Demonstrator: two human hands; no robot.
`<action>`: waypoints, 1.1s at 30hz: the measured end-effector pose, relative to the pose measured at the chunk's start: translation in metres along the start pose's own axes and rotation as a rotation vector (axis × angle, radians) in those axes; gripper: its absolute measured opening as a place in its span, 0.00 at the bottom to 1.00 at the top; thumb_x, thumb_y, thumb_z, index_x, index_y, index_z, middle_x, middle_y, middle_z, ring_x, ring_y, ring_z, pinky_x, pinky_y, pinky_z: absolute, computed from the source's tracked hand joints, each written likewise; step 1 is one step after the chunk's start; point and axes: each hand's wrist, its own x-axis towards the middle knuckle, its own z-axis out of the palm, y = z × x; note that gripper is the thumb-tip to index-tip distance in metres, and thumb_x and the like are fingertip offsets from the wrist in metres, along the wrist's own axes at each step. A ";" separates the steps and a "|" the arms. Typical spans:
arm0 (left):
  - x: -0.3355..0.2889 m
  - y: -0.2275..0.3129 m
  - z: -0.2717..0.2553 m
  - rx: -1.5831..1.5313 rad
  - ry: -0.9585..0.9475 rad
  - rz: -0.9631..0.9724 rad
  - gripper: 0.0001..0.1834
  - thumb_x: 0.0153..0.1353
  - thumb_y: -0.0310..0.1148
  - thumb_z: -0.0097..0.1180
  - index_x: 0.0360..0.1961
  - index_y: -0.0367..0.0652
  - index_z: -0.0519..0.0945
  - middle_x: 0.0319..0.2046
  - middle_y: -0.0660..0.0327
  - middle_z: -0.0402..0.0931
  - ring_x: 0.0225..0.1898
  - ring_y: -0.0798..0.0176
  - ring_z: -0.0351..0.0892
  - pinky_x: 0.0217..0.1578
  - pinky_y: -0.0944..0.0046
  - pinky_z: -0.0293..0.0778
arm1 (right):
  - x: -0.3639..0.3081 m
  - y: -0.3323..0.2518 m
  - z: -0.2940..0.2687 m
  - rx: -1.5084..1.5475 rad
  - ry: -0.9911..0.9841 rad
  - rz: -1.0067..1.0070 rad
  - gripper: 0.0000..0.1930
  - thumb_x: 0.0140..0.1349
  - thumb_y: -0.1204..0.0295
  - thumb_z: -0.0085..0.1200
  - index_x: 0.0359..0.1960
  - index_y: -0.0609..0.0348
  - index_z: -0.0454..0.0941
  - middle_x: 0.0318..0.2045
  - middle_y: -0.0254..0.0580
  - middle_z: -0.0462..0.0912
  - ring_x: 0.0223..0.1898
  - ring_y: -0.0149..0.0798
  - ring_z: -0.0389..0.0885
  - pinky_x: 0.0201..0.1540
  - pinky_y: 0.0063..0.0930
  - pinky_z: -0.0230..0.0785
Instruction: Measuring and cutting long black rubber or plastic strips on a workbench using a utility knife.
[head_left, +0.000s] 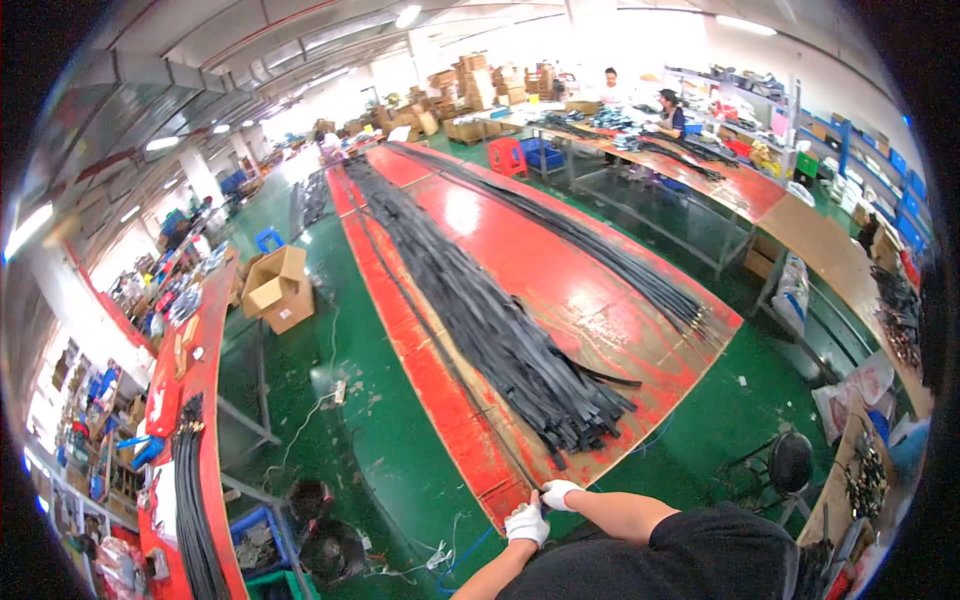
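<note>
One open cardboard box [285, 295], contents unclear, stands on the floor [395, 470] left of the red table [530, 255]; nearer, a blue crate [284, 540] holds grey pieces [258, 545]. A heap of black strips [480, 315] lies along the table. At the near end, the left hand [527, 523] has its fingers around a single black strip [514, 459]; whether the right hand [560, 494] grips it, I cannot tell.

On the middle tabletop [655, 405], a pile of strips [480, 310] runs from near to far. Left of it lies a single strip [464, 388], its near end at the hands [527, 523]; right of it, a bundle of rods [610, 262]. A box [280, 290] stands left on the floor [385, 465]; a stool [507, 157], far right.
</note>
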 end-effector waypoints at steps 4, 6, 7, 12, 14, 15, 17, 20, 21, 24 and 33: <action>0.000 0.004 -0.003 -0.006 -0.002 -0.014 0.43 0.60 0.40 0.62 0.77 0.57 0.62 0.55 0.46 0.82 0.57 0.41 0.84 0.54 0.38 0.77 | 0.005 0.009 0.005 0.053 0.044 -0.020 0.22 0.67 0.57 0.54 0.56 0.54 0.86 0.55 0.53 0.88 0.58 0.55 0.86 0.60 0.43 0.75; -0.002 -0.005 -0.001 0.015 -0.020 -0.043 0.44 0.60 0.40 0.61 0.79 0.57 0.62 0.55 0.47 0.82 0.57 0.43 0.84 0.55 0.39 0.77 | 0.004 0.001 0.007 0.059 0.032 -0.043 0.23 0.67 0.56 0.53 0.55 0.56 0.86 0.54 0.54 0.88 0.57 0.56 0.86 0.60 0.43 0.75; -0.001 -0.002 -0.001 0.010 -0.016 -0.038 0.44 0.60 0.40 0.61 0.79 0.57 0.62 0.55 0.47 0.82 0.57 0.43 0.84 0.55 0.39 0.77 | 0.006 0.006 0.007 0.041 0.045 -0.045 0.23 0.68 0.56 0.53 0.55 0.56 0.86 0.54 0.54 0.88 0.57 0.56 0.86 0.61 0.43 0.75; -0.002 0.002 -0.002 0.002 -0.003 -0.021 0.43 0.60 0.40 0.61 0.78 0.56 0.64 0.55 0.47 0.82 0.56 0.43 0.84 0.55 0.41 0.77 | 0.011 0.015 0.009 0.005 0.063 -0.051 0.21 0.69 0.56 0.52 0.54 0.56 0.86 0.54 0.55 0.88 0.57 0.57 0.85 0.62 0.44 0.75; -0.002 -0.002 0.001 0.009 0.012 -0.019 0.44 0.60 0.41 0.62 0.79 0.56 0.63 0.55 0.47 0.82 0.56 0.43 0.84 0.55 0.41 0.77 | 0.013 0.012 0.010 0.002 0.057 -0.051 0.21 0.69 0.56 0.52 0.53 0.56 0.86 0.54 0.56 0.88 0.57 0.57 0.85 0.62 0.45 0.75; -0.002 -0.002 0.001 0.011 0.012 -0.014 0.45 0.60 0.42 0.62 0.79 0.56 0.62 0.55 0.47 0.82 0.56 0.43 0.84 0.55 0.41 0.77 | 0.013 0.013 0.010 -0.005 0.056 -0.049 0.21 0.69 0.56 0.51 0.52 0.56 0.86 0.53 0.56 0.88 0.57 0.57 0.85 0.62 0.45 0.75; -0.001 -0.002 0.002 0.009 0.008 -0.008 0.46 0.60 0.43 0.63 0.80 0.55 0.61 0.55 0.47 0.81 0.55 0.43 0.84 0.55 0.41 0.77 | 0.013 0.015 0.010 -0.007 0.056 -0.044 0.20 0.69 0.56 0.51 0.52 0.56 0.86 0.53 0.56 0.88 0.57 0.57 0.85 0.62 0.45 0.75; -0.001 0.000 0.003 0.002 -0.002 -0.002 0.47 0.59 0.43 0.63 0.80 0.55 0.61 0.55 0.46 0.81 0.56 0.43 0.84 0.55 0.41 0.77 | 0.013 0.020 0.011 0.014 0.058 -0.043 0.21 0.69 0.56 0.51 0.51 0.56 0.86 0.53 0.56 0.88 0.57 0.57 0.85 0.62 0.45 0.75; 0.000 0.000 0.003 0.003 -0.002 -0.001 0.47 0.59 0.43 0.63 0.80 0.55 0.61 0.55 0.46 0.81 0.56 0.43 0.84 0.55 0.41 0.77 | 0.015 0.022 0.012 0.029 0.058 -0.051 0.21 0.69 0.56 0.51 0.51 0.56 0.86 0.53 0.56 0.88 0.57 0.57 0.85 0.62 0.45 0.75; 0.000 -0.002 0.003 0.003 -0.003 -0.003 0.47 0.59 0.44 0.64 0.80 0.56 0.60 0.56 0.46 0.81 0.56 0.42 0.84 0.55 0.41 0.76 | 0.019 0.023 0.014 0.015 0.065 -0.068 0.21 0.69 0.56 0.52 0.52 0.56 0.87 0.53 0.56 0.88 0.57 0.57 0.85 0.62 0.45 0.75; 0.000 0.001 0.001 0.018 0.000 -0.007 0.46 0.59 0.43 0.64 0.79 0.56 0.62 0.54 0.48 0.82 0.55 0.44 0.84 0.54 0.41 0.78 | 0.026 0.030 0.018 0.050 0.049 -0.063 0.21 0.68 0.58 0.52 0.54 0.56 0.86 0.54 0.56 0.88 0.58 0.57 0.85 0.62 0.44 0.75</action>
